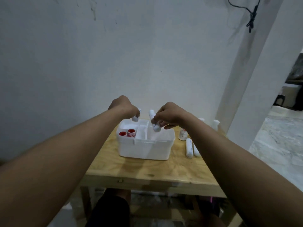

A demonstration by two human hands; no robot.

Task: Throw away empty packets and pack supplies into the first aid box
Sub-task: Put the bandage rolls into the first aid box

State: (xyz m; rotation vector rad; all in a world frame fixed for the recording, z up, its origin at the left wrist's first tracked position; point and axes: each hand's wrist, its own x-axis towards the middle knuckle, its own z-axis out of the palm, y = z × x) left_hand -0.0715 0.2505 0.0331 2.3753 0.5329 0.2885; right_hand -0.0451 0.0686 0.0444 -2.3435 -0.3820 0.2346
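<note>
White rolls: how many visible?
4. One roll in the left hand, one roll in the right hand, both over the box; two rolls lying on the table right of it. More may hide inside.

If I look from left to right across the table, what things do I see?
Red-capped pots in the first aid box → white roll in the left hand → second white roll in the right hand → white bottle → two loose rolls on the table.

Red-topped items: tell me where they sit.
Head view: the red-topped items stand in the left compartment of the white box, below the left hand.
</note>
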